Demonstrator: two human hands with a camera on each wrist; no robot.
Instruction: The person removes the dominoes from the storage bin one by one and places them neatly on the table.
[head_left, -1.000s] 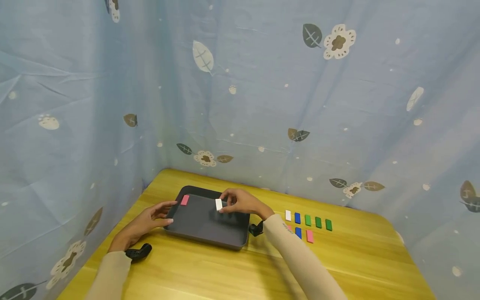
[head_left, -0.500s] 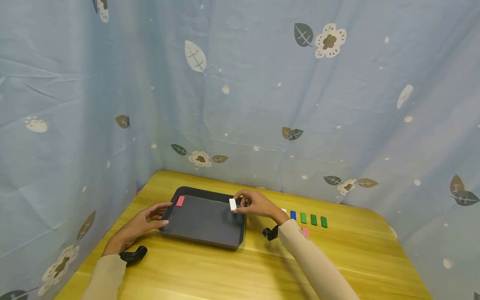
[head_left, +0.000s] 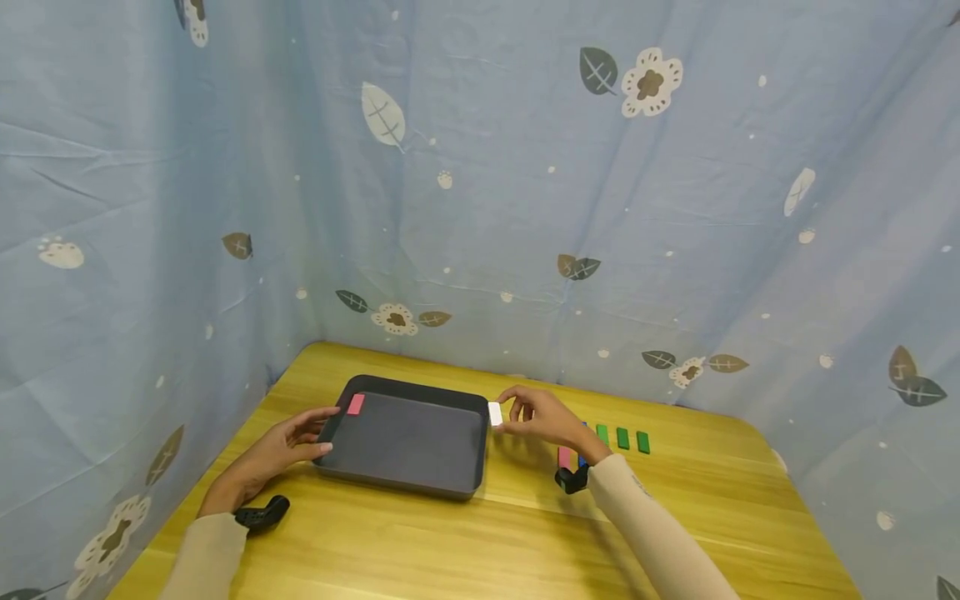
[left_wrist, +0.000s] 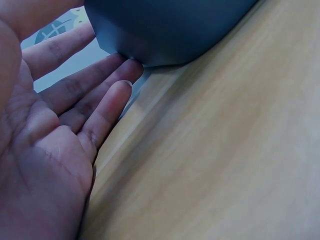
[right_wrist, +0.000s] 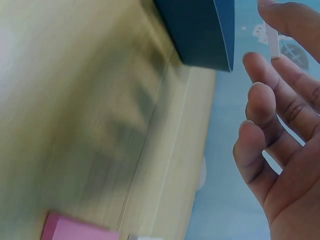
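My right hand (head_left: 542, 415) pinches a small white block (head_left: 495, 414) between thumb and index finger, just beside the right rim of a dark grey tray (head_left: 405, 483). In the right wrist view, the white block (right_wrist: 272, 40) is seen edge-on and raised above the table, its other fingers loosely bent. A pink block (head_left: 356, 404) lies inside the tray at the far left corner. At the tray's left side rests my left hand (head_left: 281, 450), fingers spread and fairly straight. In the left wrist view, fingertips (left_wrist: 131, 67) touch the tray's outer wall.
Right of the tray, green blocks (head_left: 622, 438), a blue block (head_left: 582, 458) and a pink block (head_left: 564, 457) lie on the wooden table (head_left: 390, 542), partly hidden by the right wrist. A patterned blue curtain (head_left: 480, 208) hangs behind and to the left.
My right hand has moved right with the white block, from above the tray to beyond its right rim. The left hand stays at the tray's left side. The head view has shifted slightly.
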